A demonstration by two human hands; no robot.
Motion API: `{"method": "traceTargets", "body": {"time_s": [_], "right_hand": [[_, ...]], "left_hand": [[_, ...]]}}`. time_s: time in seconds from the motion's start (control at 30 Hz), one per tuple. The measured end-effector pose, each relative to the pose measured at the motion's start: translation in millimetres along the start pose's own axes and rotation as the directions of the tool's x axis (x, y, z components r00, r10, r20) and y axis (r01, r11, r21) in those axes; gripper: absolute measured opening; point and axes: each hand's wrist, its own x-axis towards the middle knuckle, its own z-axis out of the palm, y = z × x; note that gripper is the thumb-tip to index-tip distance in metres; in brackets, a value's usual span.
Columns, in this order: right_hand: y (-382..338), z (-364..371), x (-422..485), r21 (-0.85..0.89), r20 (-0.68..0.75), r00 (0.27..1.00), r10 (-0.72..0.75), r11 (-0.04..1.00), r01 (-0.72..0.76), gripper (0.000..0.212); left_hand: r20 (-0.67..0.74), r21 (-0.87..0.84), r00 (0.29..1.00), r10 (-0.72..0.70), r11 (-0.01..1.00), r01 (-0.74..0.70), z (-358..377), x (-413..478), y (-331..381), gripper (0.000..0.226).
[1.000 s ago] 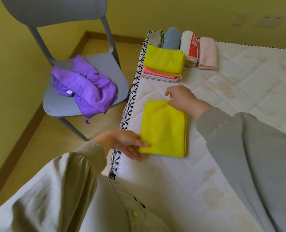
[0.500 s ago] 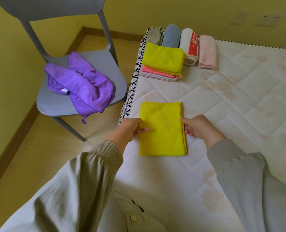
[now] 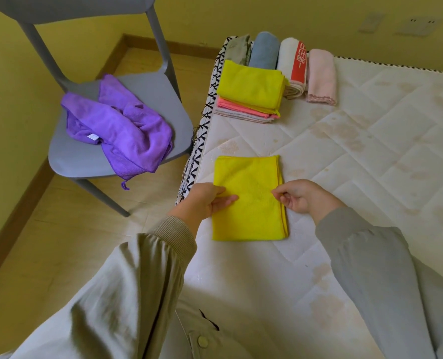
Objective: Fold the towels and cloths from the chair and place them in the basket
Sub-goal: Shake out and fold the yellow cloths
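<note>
Red band (image 3: 299, 62) on rolled towel (image 3: 290, 66): characters unreadable.

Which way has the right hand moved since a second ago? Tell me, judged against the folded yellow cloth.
Yes. The right hand has moved from the far left corner of the yellow cloth back toward the person, to the middle of its right edge.

Premises: a room in a home, most likely a bedroom. Evidence: a bare quilted mattress (image 3: 344, 156), stained in places, with a black-and-white patterned border, fills the right side. A grey chair (image 3: 142, 99) stands to its left on a light wood-look floor (image 3: 67, 242) with a brown skirting board (image 3: 18, 211). Walls (image 3: 21, 81) are painted yellow; wall sockets (image 3: 420, 25) are on the far wall. Folded and rolled towels (image 3: 264, 71) lie at the mattress's far end.
</note>
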Motion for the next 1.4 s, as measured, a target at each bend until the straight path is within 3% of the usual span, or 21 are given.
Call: {"method": "traceTargets", "body": {"time_s": [0.17,0.3,0.43,0.67,0.87,0.93,1.03,1.13,1.23,1.4], "right_hand": [[8,3,6,0.097,-0.031,0.998,-0.062,0.993,0.065,0.008],[14,2,4,0.196,0.016,0.997,-0.073,0.978,0.068,0.044],[17,0,4,0.177,0.028,0.991,-0.129,0.977,0.122,0.06],[41,2,-6,0.188,0.065,0.95,-0.306,0.939,0.289,0.032],[43,5,-5,0.17,0.014,0.947,-0.322,0.934,0.315,0.034],[44,6,-8,0.191,0.016,0.952,-0.307,0.935,0.298,0.03],[48,7,-10,0.243,-0.019,0.964,-0.264,0.934,0.261,0.044],[51,10,-14,0.095,-0.177,0.935,-0.307,0.941,0.326,0.042],[53,13,-19,-0.116,-0.253,0.866,-0.431,0.902,0.415,0.012],[60,16,-22,-0.287,-0.29,0.819,-0.495,0.862,0.419,0.03]], "left_hand": [[-0.008,0.052,1.0,0.016,0.999,-0.015,-5,4,3,0.032],[0.019,0.02,0.999,0.037,0.999,-0.037,-9,4,-1,0.03],[0.061,-0.018,0.994,0.096,0.995,-0.095,-11,4,-7,0.023],[0.13,-0.02,0.942,0.309,0.951,-0.309,-20,1,-27,0.019],[0.084,-0.023,0.943,0.323,0.946,-0.322,-23,1,-31,0.028],[0.029,-0.005,0.956,0.291,0.957,-0.291,-22,0,-31,0.033],[-0.098,0.02,0.953,0.286,0.958,-0.285,-20,-4,-31,0.028],[-0.181,0.068,0.917,0.356,0.934,-0.35,-16,-12,-37,0.026],[-0.257,0.155,0.862,0.436,0.899,-0.409,-13,-19,-40,0.01],[-0.234,0.329,0.91,0.343,0.908,-0.258,-11,-30,-34,0.048]]}}
